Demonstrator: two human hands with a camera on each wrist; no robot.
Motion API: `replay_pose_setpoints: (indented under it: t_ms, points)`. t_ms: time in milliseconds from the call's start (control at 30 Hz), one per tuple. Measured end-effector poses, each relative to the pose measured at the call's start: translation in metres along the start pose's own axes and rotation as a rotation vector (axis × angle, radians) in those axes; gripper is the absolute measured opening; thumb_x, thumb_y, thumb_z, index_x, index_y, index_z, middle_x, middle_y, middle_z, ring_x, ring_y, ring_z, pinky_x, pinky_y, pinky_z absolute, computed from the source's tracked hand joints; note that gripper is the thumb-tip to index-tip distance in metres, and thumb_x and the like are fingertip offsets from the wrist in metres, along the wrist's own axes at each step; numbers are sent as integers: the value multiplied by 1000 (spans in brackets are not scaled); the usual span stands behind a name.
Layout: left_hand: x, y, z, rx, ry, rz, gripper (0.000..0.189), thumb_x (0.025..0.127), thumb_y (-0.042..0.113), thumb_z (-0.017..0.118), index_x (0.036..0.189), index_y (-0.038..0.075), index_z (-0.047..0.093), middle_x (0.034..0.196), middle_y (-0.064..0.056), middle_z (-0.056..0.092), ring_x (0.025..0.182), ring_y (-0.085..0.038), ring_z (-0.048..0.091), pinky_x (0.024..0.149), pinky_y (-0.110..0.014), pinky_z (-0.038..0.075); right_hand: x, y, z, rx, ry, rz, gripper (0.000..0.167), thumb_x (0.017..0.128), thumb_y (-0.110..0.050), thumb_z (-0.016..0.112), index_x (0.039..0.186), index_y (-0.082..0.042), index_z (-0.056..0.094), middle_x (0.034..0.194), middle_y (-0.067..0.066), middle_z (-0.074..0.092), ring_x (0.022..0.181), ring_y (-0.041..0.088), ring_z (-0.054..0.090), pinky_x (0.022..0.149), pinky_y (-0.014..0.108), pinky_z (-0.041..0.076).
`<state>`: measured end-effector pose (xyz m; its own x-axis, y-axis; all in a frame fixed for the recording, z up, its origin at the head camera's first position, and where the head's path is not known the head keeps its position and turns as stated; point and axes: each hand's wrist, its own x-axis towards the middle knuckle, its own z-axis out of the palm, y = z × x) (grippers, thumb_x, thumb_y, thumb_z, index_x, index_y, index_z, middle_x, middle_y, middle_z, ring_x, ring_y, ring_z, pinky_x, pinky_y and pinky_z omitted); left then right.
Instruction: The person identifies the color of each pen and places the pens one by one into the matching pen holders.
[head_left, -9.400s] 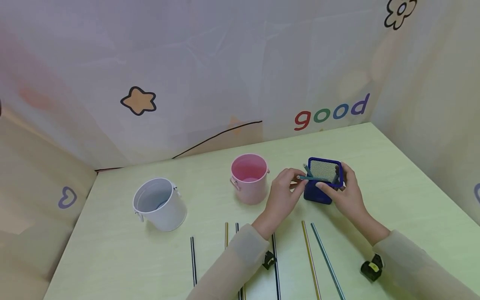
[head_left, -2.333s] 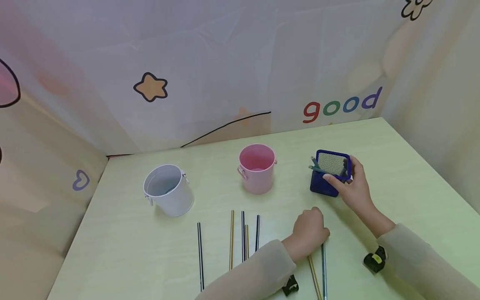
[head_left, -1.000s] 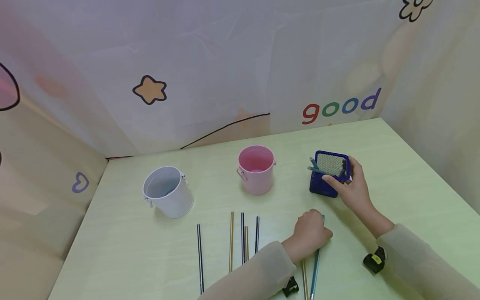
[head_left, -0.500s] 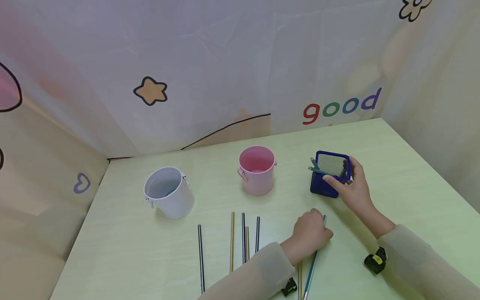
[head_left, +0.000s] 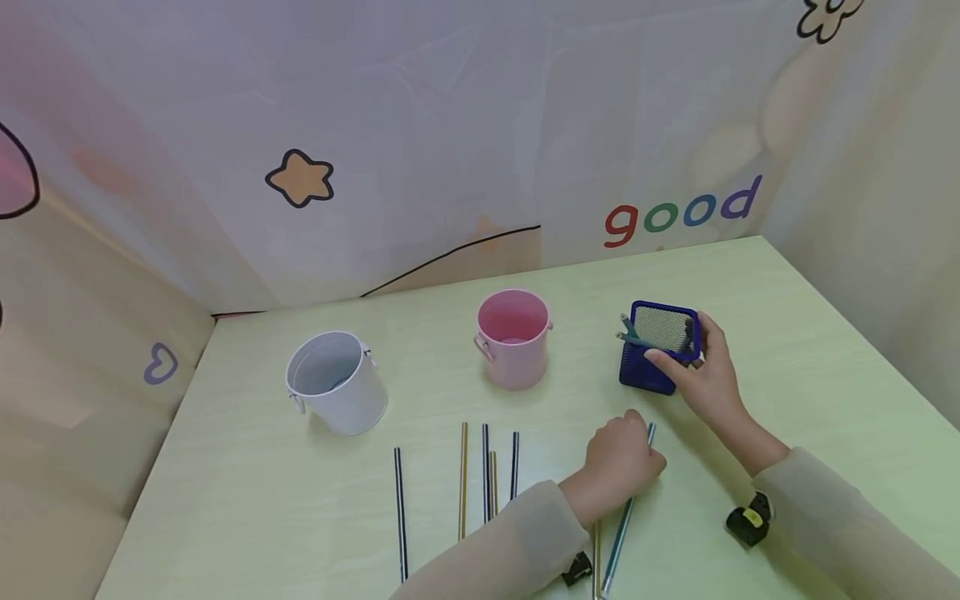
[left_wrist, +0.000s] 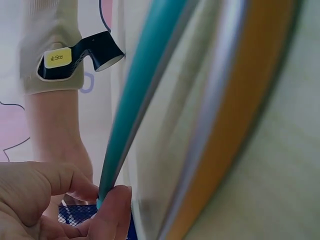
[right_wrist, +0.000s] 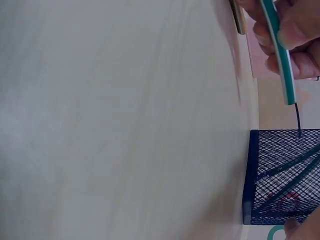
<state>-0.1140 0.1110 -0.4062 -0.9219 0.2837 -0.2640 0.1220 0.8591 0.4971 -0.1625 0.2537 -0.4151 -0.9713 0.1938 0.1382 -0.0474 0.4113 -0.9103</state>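
My left hand (head_left: 618, 460) pinches a teal and silver striped pencil (head_left: 621, 540) between thumb and fingers, close to its far end. In the right wrist view that end of the teal pencil (right_wrist: 284, 70) is raised off the table. A gold and silver pencil (left_wrist: 235, 110) lies right beside it, partly under the left forearm. My right hand (head_left: 705, 375) holds a blue mesh pen holder (head_left: 647, 372) by its right side, thumb over the front rim. Two teal pencils (head_left: 632, 338) lean inside the holder, their ends sticking out at the left.
To the left stand a pink bucket (head_left: 521, 362) and a white bucket (head_left: 352, 404). Several dark and gold striped pencils, among them a dark pencil (head_left: 401, 512), lie on the pale table (head_left: 247, 517). A printed cloth wall (head_left: 420, 125) closes off the back.
The left hand has moved from the pen holder to the table and gripped the teal pencil. That pencil's near end has swung left, and the gold one beside it shifted left. The right hand stays put.
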Motion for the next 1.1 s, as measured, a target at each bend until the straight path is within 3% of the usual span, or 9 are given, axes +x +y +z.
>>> replay_pose_setpoints:
  t_ms: [233, 567, 1100]
  points:
    - [-1, -2, -7, -60, -7, 15, 21, 80, 18, 69, 86, 8, 51, 67, 0, 46, 53, -13, 42, 45, -24, 35, 0, -1, -1, -2, -1, -1, 90, 89, -26, 66, 150, -1, 5, 151, 26, 20, 136, 43, 25, 106, 61, 28]
    - [-4, 0, -11, -64, -17, 46, 24, 81, 19, 69, 90, 9, 49, 67, 1, 46, 52, -12, 42, 45, -24, 35, 2, -1, -1, -1, 3, -16, 89, 89, -25, 66, 150, -1, 6, 149, 26, 24, 134, 41, 28, 105, 60, 30]
    - [-11, -8, -18, -163, -2, 123, 22, 81, 13, 67, 80, 10, 45, 60, 3, 38, 47, -10, 37, 42, -21, 30, 2, -1, 0, -3, -5, -11, 89, 90, -25, 65, 150, 0, 5, 149, 26, 24, 132, 40, 30, 104, 60, 31]
